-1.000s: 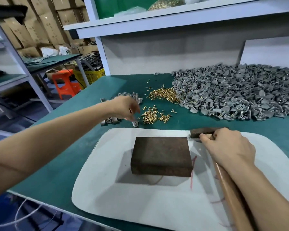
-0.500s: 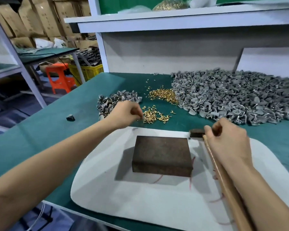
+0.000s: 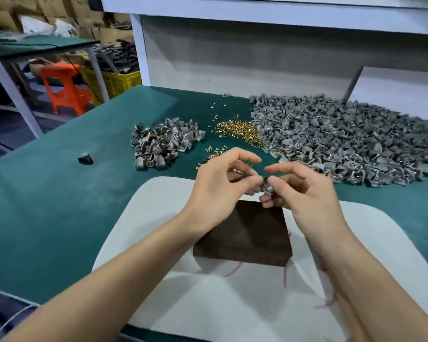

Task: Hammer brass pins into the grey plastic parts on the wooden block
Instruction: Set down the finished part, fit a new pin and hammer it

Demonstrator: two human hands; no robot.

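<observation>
Hands have met above wooden block (image 3: pixel 247 235), left grip (image 3: pixel 220 188) and right grip (image 3: pixel 307 193) seemingly pinching one grey part (image 3: pixel 267 187)

The desk (image 3: pixel 59 218) has a dark green top. A white mat (image 3: pixel 232 304) with rounded corners lies on it at the near edge. Beyond the mat's far right corner spreads a wide heap of grey plastic parts (image 3: pixel 344 139), its near fringe just beside the mat. Beyond the mat's far left corner sits a smaller pile of grey parts (image 3: pixel 163 144), apart from the mat. Between the two piles, straight beyond the mat's far edge, lies a heap of brass pins (image 3: pixel 240 130) touching the wide heap, with loose pins (image 3: pixel 214 154) scattered nearer the mat. Well left of the mat lies a single dark grey part (image 3: pixel 85 157).
</observation>
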